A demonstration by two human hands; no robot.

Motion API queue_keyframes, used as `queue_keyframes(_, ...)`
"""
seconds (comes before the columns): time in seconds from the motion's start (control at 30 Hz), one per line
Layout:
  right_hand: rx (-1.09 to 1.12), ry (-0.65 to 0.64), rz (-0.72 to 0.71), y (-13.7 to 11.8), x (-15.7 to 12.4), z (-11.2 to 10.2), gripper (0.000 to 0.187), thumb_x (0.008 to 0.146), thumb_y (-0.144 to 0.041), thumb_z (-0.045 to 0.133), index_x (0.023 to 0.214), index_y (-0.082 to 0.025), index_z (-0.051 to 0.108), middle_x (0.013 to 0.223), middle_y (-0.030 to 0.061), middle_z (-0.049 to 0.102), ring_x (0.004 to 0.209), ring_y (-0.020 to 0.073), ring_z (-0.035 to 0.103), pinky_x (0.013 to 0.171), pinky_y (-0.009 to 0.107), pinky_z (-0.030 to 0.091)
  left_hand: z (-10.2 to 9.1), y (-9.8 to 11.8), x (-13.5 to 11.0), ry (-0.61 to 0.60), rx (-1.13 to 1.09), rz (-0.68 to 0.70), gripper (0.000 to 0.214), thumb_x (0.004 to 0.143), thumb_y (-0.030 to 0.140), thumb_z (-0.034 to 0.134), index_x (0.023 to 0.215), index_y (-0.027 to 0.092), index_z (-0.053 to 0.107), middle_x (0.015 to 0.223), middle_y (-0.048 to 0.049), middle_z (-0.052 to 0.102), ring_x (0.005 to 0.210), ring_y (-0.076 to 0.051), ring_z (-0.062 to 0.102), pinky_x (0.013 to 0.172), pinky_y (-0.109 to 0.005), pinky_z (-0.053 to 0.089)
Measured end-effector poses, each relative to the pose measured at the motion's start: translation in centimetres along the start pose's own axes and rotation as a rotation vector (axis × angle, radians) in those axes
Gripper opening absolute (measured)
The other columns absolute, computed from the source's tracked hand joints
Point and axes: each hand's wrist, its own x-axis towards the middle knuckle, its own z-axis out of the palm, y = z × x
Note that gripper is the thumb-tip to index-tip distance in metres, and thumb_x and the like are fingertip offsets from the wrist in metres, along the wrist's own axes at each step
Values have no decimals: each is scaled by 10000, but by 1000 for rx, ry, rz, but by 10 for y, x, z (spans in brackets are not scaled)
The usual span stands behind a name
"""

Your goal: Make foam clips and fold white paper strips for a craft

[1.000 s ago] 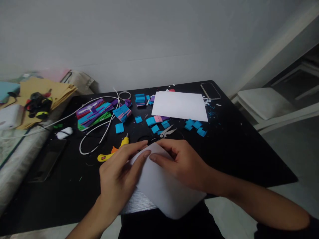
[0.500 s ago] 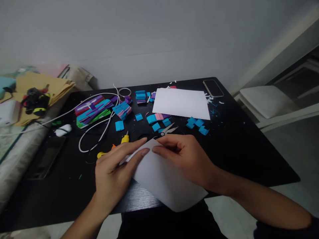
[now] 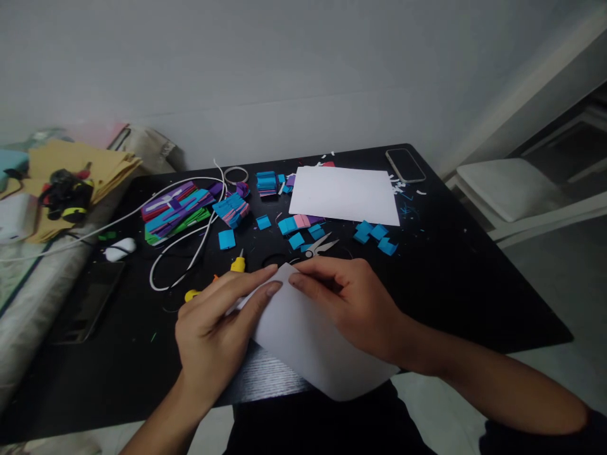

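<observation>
A sheet of white paper (image 3: 308, 341) is held between both hands over the front edge of the black table, one corner pointing away from me. My left hand (image 3: 218, 328) pinches the paper's left edge near that corner with thumb and fingers. My right hand (image 3: 360, 309) pinches the right edge close to the same corner. Just beyond the fingers lie scissors (image 3: 320, 246) with their blades apart, handles partly hidden. A yellow glue gun (image 3: 238, 263) shows behind my left hand, mostly covered by it.
Another white sheet (image 3: 346, 194) lies farther back, with folded blue paper pieces (image 3: 377, 235) before it. Bundled coloured strips (image 3: 177, 212), a looping white cable (image 3: 156, 265) and a dark phone (image 3: 92, 300) are at left. Another phone (image 3: 405, 165) rests at the back right corner.
My left hand has shifted very slightly left along with the paper's corner. Both hands keep their pinch; the things on the table lie as before.
</observation>
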Motion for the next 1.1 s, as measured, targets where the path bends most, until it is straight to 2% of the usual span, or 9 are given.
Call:
queue_keyframes(0.3, -113, 31, -90, 3, -2, 1, 193, 1027, -235, 605, 1050, -193, 792, 908, -20, 801, 789, 110, 729, 728, 213, 532, 1, 2, 0, 5, 46, 3, 324, 858, 142, 821, 1118, 333, 792, 1009, 52, 806, 785, -98, 694, 739, -236, 562)
queue_keyframes(0.47, -156, 24, -130, 5, -2, 1, 187, 1036, -235, 595, 1072, -209, 777, 936, -22, 808, 812, 104, 748, 737, 203, 547, -1, 2, 1, -12, 40, 7, 318, 874, 142, 806, 1130, 329, 785, 1001, 43, 801, 760, -93, 674, 712, -241, 551)
queue_keyframes(0.6, -168, 130, -209, 7, -3, 2, 204, 982, -205, 676, 1176, -209, 738, 1024, -7, 818, 911, 123, 775, 790, 210, 592, -2, 1, 2, -17, 47, 8, 321, 885, 134, 792, 1145, 322, 781, 1008, 31, 795, 797, -97, 678, 669, -231, 525)
queue_keyframes(0.8, -246, 276, -387, 7, -5, 5, 220, 930, -91, 707, 1132, -156, 767, 1031, 17, 831, 888, 110, 790, 850, 170, 617, -1, 3, 4, -28, 27, 40, 329, 883, 116, 787, 1160, 293, 777, 986, 13, 786, 763, -103, 681, 629, -226, 529)
queue_keyframes(1.1, -246, 325, -404, 6, -6, 4, 222, 889, -62, 746, 1075, -173, 791, 987, -1, 839, 831, 108, 801, 847, 140, 624, -2, 6, 4, -42, 18, 55, 339, 900, 109, 768, 1182, 297, 759, 1044, 12, 786, 849, -105, 714, 688, -206, 560)
